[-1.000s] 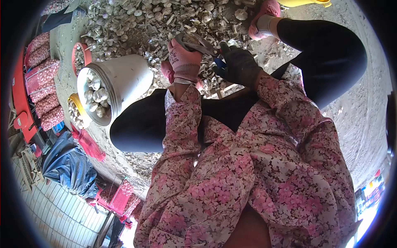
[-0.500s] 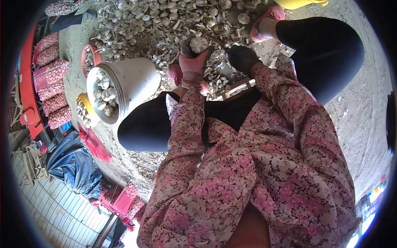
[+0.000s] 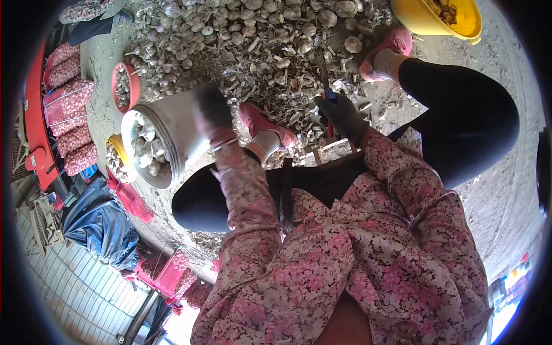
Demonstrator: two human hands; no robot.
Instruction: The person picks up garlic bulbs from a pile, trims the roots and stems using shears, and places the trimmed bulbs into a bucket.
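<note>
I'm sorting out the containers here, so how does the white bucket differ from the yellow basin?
The white bucket is tall and stands close beside the person's knee; the yellow basin is shallow and sits farther off, past the garlic pile. The bucket holds pale garlic bulbs; the basin holds brownish scraps. Both stand on the ground.

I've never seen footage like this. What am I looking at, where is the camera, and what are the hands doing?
No machine here: a camera on a seated person's head looks down at their own floral sleeves and gloved hands. The left hand, blurred, is over the white plastic bucket of garlic bulbs; whether it holds anything is unclear. The right hand in a dark glove grips a small blue-handled tool. On the ground ahead lies a heap of loose garlic and cut stems, with a yellow basin beyond.
</note>
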